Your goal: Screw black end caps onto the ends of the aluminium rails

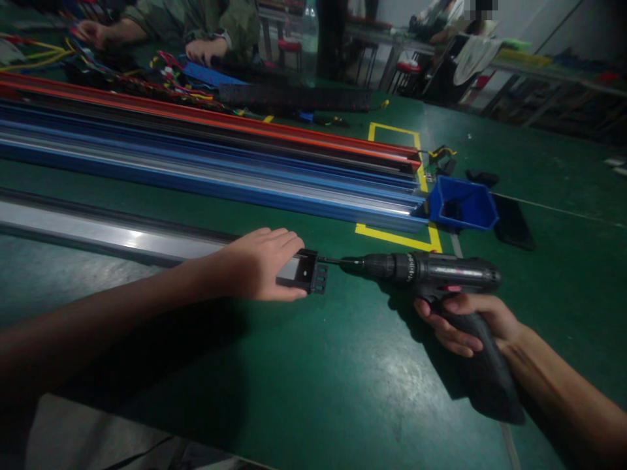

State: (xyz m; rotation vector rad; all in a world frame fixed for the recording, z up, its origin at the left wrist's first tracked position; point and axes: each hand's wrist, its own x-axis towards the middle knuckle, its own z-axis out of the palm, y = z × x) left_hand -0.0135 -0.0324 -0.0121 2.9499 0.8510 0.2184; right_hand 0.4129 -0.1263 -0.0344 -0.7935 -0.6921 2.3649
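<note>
My left hand [264, 267] grips the right end of a long silver-and-black metal profile [132, 236], thumb on the near side and fingers over the far side. A black end cap [307, 271] with a slotted tab closes that end. In my right hand [470, 320] is a black cordless drill [441, 271], its handle wrapped by my fingers. The drill lies level and points left. Its thin bit [329, 260] meets the far corner of the end cap; whether a screw sits there is too small to tell.
Beyond the profile lie blue profiles [294, 192] and an orange-red profile [294, 134]. Yellow tape [396, 238] marks the green table [304, 378]. A blue bin [463, 202] stands beside a dark flat object [514, 222]. Across the table, a co-worker's hands [208, 50] are near coloured wires [181, 75].
</note>
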